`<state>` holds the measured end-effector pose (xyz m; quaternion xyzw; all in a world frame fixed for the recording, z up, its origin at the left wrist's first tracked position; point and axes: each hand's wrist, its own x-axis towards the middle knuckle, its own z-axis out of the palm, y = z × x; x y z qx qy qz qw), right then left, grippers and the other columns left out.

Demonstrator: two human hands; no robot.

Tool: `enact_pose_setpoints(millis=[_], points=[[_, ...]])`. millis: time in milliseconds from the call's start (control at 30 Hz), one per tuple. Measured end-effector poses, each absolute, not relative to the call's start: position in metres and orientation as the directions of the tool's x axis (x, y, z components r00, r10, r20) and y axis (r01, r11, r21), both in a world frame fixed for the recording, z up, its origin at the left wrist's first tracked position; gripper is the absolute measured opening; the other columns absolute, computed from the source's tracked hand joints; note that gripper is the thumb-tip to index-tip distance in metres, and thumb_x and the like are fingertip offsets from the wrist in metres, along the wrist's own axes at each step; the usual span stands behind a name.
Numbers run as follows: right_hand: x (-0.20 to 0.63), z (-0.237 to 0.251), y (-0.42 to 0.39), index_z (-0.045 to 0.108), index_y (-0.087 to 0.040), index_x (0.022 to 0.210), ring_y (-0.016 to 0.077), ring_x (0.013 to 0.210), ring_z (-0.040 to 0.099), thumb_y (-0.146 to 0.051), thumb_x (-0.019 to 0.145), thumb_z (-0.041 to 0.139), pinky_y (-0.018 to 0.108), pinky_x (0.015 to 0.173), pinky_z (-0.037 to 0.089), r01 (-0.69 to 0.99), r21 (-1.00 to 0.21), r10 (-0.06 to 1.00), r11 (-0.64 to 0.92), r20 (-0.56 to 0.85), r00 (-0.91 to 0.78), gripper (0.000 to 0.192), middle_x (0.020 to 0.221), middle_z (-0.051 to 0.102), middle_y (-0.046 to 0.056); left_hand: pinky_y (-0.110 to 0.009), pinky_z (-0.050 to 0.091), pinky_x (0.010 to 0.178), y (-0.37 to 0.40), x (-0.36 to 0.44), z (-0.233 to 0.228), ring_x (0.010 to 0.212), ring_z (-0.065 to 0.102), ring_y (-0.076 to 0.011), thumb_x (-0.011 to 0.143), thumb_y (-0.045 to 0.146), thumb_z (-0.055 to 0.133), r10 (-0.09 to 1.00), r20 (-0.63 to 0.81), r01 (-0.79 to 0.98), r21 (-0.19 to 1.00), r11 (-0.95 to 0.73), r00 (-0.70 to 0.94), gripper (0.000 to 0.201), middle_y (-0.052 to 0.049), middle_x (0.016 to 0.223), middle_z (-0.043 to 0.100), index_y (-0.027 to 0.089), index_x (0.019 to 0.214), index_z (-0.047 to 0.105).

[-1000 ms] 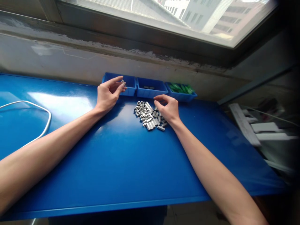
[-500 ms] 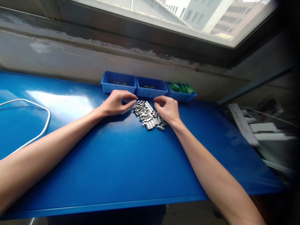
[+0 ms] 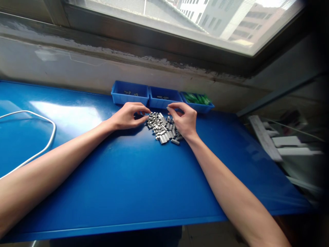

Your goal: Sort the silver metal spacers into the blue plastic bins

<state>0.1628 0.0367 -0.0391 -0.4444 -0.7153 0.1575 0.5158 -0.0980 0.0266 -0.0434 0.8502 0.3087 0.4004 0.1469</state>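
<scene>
A pile of small silver metal pieces (image 3: pixel 162 129) lies on the blue table (image 3: pixel 133 185), with short nut-like bits at its left and longer hexagonal standoffs at its right. My left hand (image 3: pixel 128 116) rests at the left edge of the pile, thumb and forefinger apart on either side of the nearest bits. Over the right side of the heap, my right hand (image 3: pixel 187 120) pinches a small shiny metal piece (image 3: pixel 168 107) between thumb and forefinger. That piece barely shows, and the hand hides some standoffs below it.
Behind the pile stand three blue bins: the left bin (image 3: pixel 128 100) and middle bin (image 3: pixel 163 103) hold a few metal parts, the right bin (image 3: pixel 200 108) green items. A white cable (image 3: pixel 52 132) curves across the table's left. White objects (image 3: pixel 288 141) lie beyond the right edge.
My right hand has lifted slightly from the pile and its fingertips have closed, with a small metal piece now between them. My left hand has barely moved.
</scene>
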Motion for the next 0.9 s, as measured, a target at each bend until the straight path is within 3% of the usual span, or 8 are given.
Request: enact_pose_setpoints(millis=[133,300,433,567,733,900], points=[[0.160,-0.038,0.046,0.079,-0.022,0.100,0.0268,0.098,0.080,-0.040,0.092,0.074,0.043,0.093,0.068,0.452,-0.757,0.841,0.473,0.541,0.026,0.020,0.101,0.083,0.008,-0.030,0.058,0.084,0.027,-0.099,-0.044,0.095,0.076,-0.0218,0.091,0.030,0.070,0.609,0.574,0.366,0.490,-0.791,0.547,0.026,-0.011,0.109,0.079,0.017,0.109,0.082],[0.164,-0.038,0.058,0.074,-0.024,0.129,0.0296,0.135,0.069,-0.047,0.093,0.073,0.051,0.119,0.055,0.338,-0.786,0.832,0.518,0.555,0.015,0.043,0.143,0.072,0.009,-0.031,0.058,0.083,0.026,-0.099,-0.044,0.093,0.075,-0.0217,0.088,0.028,0.070,0.614,0.549,0.359,0.506,-0.784,0.567,0.024,-0.010,0.106,0.078,0.020,0.107,0.082],[0.168,-0.033,0.053,0.072,-0.025,0.134,0.0298,0.149,0.057,-0.041,0.093,0.070,0.051,0.123,0.051,0.352,-0.767,0.833,0.537,0.549,-0.074,0.044,0.159,0.060,0.006,-0.030,0.057,0.081,0.026,-0.098,-0.043,0.092,0.075,-0.0211,0.088,0.027,0.070,0.625,0.544,0.369,0.511,-0.776,0.560,0.021,-0.010,0.104,0.078,0.018,0.104,0.081],[0.174,-0.030,0.043,0.077,-0.026,0.123,0.0288,0.140,0.065,-0.032,0.095,0.065,0.048,0.116,0.057,0.427,-0.719,0.823,0.548,0.555,-0.121,0.031,0.145,0.071,0.006,-0.029,0.057,0.080,0.026,-0.098,-0.042,0.089,0.073,-0.0204,0.089,0.028,0.070,0.648,0.519,0.396,0.520,-0.757,0.557,0.016,-0.009,0.100,0.077,0.018,0.099,0.078],[0.180,-0.036,0.040,0.081,-0.023,0.098,0.0264,0.108,0.079,-0.027,0.093,0.063,0.042,0.097,0.064,0.501,-0.689,0.830,0.524,0.544,-0.121,0.020,0.108,0.084,0.006,-0.029,0.054,0.077,0.028,-0.099,-0.043,0.084,0.069,-0.0187,0.089,0.028,0.070,0.659,0.503,0.445,0.488,-0.751,0.559,0.012,-0.007,0.094,0.073,0.017,0.094,0.073],[0.179,-0.040,0.040,0.081,-0.024,0.093,0.0257,0.104,0.079,-0.026,0.091,0.061,0.039,0.092,0.063,0.578,-0.683,0.866,0.446,0.493,-0.085,0.021,0.102,0.084,0.004,-0.029,0.054,0.076,0.033,-0.100,-0.048,0.084,0.070,-0.0189,0.095,0.032,0.067,0.667,0.508,0.465,0.478,-0.745,0.545,0.017,-0.007,0.095,0.075,0.018,0.097,0.075]])
